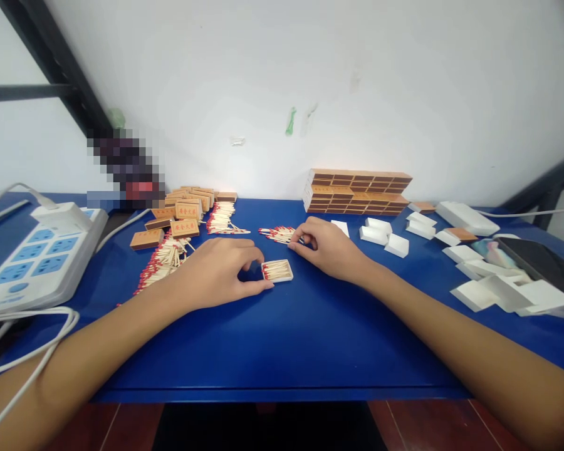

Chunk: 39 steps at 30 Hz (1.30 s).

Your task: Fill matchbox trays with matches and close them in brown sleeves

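A small white matchbox tray (277,270) with red-tipped matches in it lies on the blue table (291,338). My left hand (220,270) curls round the tray's left end, thumb and fingers touching it. My right hand (328,248) rests just behind and right of the tray, its fingers pinched on matches at the edge of a small loose pile of matches (278,233).
More loose matches (162,260) and orange matchbox sleeves (184,212) lie at the left, a stacked block of matchboxes (356,191) at the back. Empty white trays (385,237) spread to the right, beside a dark phone (540,263). A power strip (37,257) with cables sits far left.
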Motion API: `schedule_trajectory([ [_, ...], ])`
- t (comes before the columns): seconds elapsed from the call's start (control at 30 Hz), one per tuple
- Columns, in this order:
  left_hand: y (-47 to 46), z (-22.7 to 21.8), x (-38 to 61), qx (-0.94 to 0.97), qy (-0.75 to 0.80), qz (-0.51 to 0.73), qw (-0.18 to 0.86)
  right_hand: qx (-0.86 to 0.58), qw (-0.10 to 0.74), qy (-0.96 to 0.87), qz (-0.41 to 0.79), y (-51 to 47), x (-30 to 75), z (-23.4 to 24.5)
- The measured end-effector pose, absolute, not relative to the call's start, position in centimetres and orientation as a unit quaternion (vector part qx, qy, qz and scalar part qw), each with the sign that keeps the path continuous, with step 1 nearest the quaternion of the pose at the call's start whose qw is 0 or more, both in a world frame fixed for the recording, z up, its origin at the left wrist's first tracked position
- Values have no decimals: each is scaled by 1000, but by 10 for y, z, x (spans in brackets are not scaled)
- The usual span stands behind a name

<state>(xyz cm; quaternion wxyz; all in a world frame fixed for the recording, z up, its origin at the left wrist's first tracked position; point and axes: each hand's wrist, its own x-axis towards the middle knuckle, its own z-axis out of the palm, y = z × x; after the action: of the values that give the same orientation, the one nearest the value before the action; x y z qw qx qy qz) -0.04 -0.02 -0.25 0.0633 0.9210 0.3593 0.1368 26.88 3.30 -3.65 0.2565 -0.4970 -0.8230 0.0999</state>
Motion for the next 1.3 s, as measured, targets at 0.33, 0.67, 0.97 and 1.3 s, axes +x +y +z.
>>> schedule_trajectory([
  [0.33, 1, -3, 0, 923, 354, 138, 59, -478, 265, -829, 122, 30, 259, -39],
  [0.67, 1, -4, 0, 922, 358, 136, 60, -463, 276, -836, 104, 30, 258, -42],
  [0.97, 1, -2, 1, 922, 358, 134, 59, -465, 266, -838, 100, 31, 259, -43],
  [1.3, 0, -2, 0, 922, 360, 131, 60, -467, 263, -839, 95, 31, 259, -43],
])
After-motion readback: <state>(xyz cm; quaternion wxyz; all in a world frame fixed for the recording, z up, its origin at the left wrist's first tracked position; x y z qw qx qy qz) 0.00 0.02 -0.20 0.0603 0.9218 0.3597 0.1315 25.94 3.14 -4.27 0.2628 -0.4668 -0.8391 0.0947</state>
